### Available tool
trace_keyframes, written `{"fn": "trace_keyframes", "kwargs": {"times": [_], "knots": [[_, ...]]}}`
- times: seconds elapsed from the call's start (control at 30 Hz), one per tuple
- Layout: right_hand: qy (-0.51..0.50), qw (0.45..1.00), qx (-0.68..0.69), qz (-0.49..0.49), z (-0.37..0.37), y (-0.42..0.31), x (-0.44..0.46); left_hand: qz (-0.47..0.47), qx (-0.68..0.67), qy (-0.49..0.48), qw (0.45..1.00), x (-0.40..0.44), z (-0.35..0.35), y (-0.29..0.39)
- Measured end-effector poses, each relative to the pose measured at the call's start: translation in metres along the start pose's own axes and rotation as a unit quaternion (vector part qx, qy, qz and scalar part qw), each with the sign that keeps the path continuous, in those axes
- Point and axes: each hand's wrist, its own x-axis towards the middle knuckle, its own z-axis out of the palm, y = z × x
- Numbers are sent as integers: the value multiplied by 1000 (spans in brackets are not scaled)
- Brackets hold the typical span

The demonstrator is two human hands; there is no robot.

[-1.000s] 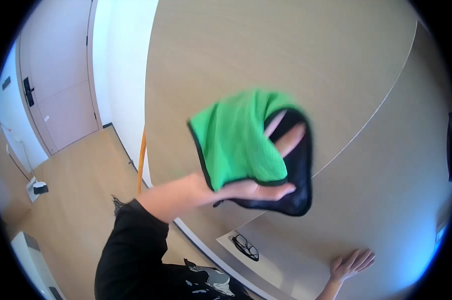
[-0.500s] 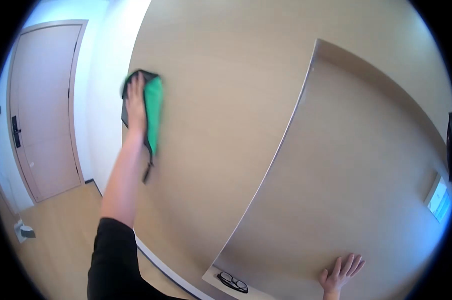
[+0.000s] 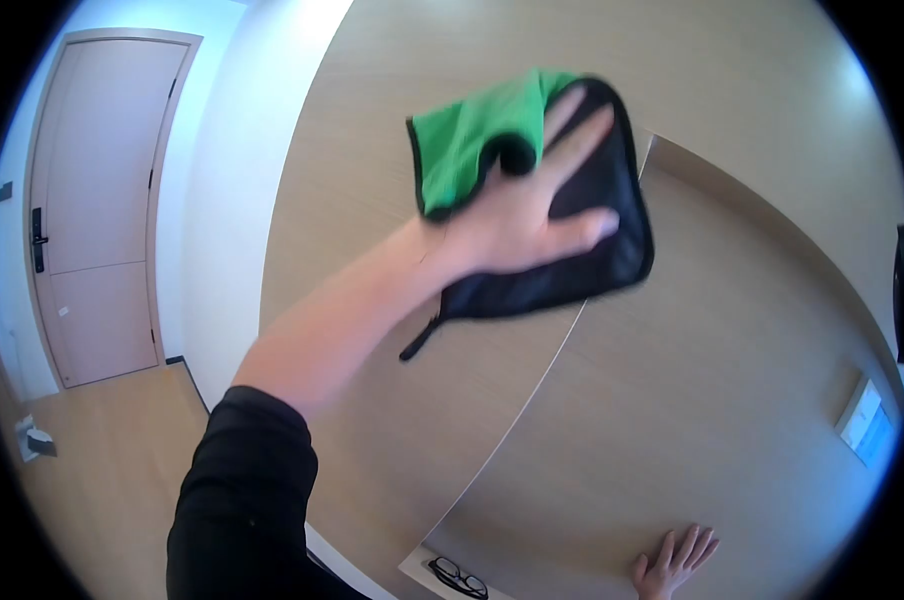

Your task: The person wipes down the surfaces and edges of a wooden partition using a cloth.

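My left hand (image 3: 532, 210) presses a cloth (image 3: 612, 255) flat against the wood-toned panel (image 3: 372, 440) in the upper middle of the view. The cloth is black on one side and green on the other, with a green part folded over beside the fingers and a small black loop hanging at its lower left. Its fingers are spread over the black side. At the lower right, my right hand (image 3: 676, 565) rests with spread fingers on the recessed panel and holds nothing.
A pair of black-framed glasses (image 3: 458, 577) lies on a pale ledge (image 3: 417, 562) at the bottom. A door (image 3: 102, 220) with a dark handle stands at the left, past a white wall (image 3: 237, 190). A small bright window-like panel (image 3: 865, 420) is at the right.
My left hand and the cloth have moved right from the panel's left edge, and a green part is now folded over. My right hand stays on the recessed panel. The view has shifted slightly.
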Motion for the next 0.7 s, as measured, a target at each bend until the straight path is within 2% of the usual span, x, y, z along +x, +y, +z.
{"fn": "trace_keyframes", "kwargs": {"times": [0.03,0.1,0.17,0.2,0.23,0.27,0.3,0.33,0.37,0.5,0.7], "knots": [[-2,1000,0,-7,-1,-1,3,-9,-37,15,999,13,4,-16],[-10,1000,-4,-15,-9,-6,8,-60,-27,30,997,36,-7,-52],[-54,996,-34,-57,-6,14,-3,-106,-41,33,993,49,-20,-102],[-82,993,-49,-71,-5,27,-14,-173,-49,41,983,46,-22,-137],[-93,992,-67,-50,-10,36,-15,-186,17,77,979,41,-30,-178],[-106,990,-87,-24,-17,46,-13,-121,111,28,986,24,-45,-212],[-77,995,-69,-3,-15,60,-20,-138,160,35,977,6,-55,-263],[-47,997,-57,19,-11,71,-26,-177,147,47,972,-24,-59,-378],[-44,997,-52,24,-13,69,-22,-199,173,35,964,-38,-67,-401],[-26,998,-36,37,-15,62,-13,-235,218,21,947,-42,-71,-386],[-41,998,-25,47,-22,52,8,-218,165,26,962,10,-27,-278]]}}
